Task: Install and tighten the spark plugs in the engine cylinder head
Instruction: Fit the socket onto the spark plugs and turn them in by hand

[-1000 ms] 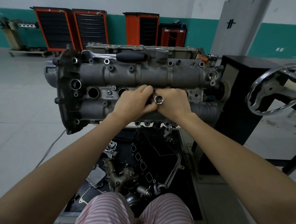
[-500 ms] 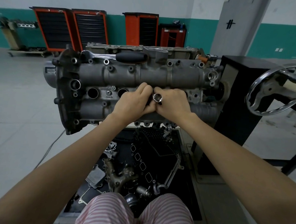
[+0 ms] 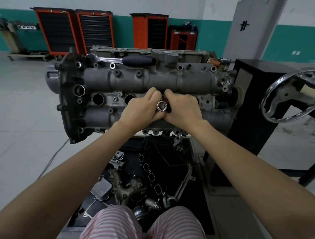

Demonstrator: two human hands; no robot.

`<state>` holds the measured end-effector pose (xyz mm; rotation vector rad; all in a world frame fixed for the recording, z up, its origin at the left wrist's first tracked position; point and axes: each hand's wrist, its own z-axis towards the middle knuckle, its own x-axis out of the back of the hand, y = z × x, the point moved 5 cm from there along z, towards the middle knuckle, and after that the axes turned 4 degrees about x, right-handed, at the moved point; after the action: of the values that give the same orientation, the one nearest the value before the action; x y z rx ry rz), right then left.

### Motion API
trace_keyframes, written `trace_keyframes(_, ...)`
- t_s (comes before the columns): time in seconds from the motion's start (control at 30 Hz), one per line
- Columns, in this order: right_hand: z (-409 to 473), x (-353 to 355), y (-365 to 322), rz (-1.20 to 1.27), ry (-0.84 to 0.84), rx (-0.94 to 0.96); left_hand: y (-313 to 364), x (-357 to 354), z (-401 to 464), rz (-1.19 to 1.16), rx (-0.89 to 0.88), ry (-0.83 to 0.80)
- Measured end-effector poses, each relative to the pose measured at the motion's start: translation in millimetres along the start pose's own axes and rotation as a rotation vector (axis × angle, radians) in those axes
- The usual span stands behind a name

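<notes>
Both hands, left hand [image 3: 140,109] and right hand [image 3: 183,109], pinch the socket [image 3: 162,107] over a plug well in the cylinder head [image 3: 118,80]; plug itself hidden. Risk: tilted start cross-threads it; 2 wells [image 3: 98,99] left of it sit open, ratchet [image 3: 119,60] unused.

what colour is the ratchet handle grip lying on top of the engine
Black, on a chrome ratchet; shows in the head view.
</notes>
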<state>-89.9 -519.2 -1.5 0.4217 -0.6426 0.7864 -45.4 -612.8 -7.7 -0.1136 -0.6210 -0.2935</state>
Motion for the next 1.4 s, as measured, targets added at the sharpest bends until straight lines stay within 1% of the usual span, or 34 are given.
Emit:
trace_keyframes(0.1, -0.2, 4.1, -1.3, -0.003, 0.063, 0.013, 1.5, 2.0, 0.2, 0.011, -0.004, 0.003)
trace_keyframes(0.3, -0.8, 5.1, 0.7, 0.093, 0.084, -0.002, -2.1, -1.8, 0.1, 0.116, -0.004, 0.040)
trace_keyframes(0.4, -0.9, 4.0, 0.4, 0.070, 0.081, 0.002, -2.3, -2.9, -0.8, 0.147, -0.027, 0.054)
trace_keyframes(0.5, 0.7, -1.5, 3.6, 0.046, -0.025, -0.020, -1.7, -1.7, -1.2, 0.092, -0.027, 0.052)
trace_keyframes(0.57, 1.2, -5.8, 6.6, 0.052, -0.062, -0.033, -0.7, -0.6, -0.9, 0.048, -0.021, 0.043)
trace_keyframes(0.73, 0.7, -4.6, 2.2, -0.009, -0.040, 0.009, 2.3, 1.0, -1.2, 0.046, -0.041, 0.058)
trace_keyframes(0.8, 1.2, -2.2, 1.9, 0.010, -0.041, -0.002, 0.7, 0.7, -1.2, 0.064, -0.029, 0.072)
trace_keyframes(0.9, 0.8, 2.4, 1.9, 0.039, 0.020, 0.011, -3.0, -1.9, -1.4, 0.076, -0.012, 0.068)
trace_keyframes(1.0, 0.1, -3.0, 4.4, 0.056, -0.071, -0.020, -4.6, -3.1, -1.6, 0.098, -0.010, 0.062)
trace_keyframes(1.03, -0.4, -5.3, 6.2, 0.060, -0.075, -0.019, -4.4, -2.8, -1.6, 0.101, -0.011, 0.061)
trace_keyframes(1.27, 0.5, -5.8, 4.9, 0.047, -0.031, -0.008, -0.2, -0.2, -0.5, 0.106, 0.004, 0.021)
trace_keyframes(1.4, 0.2, -0.5, 1.2, 0.029, 0.032, 0.028, 0.9, 0.7, -0.3, 0.098, 0.005, 0.001)
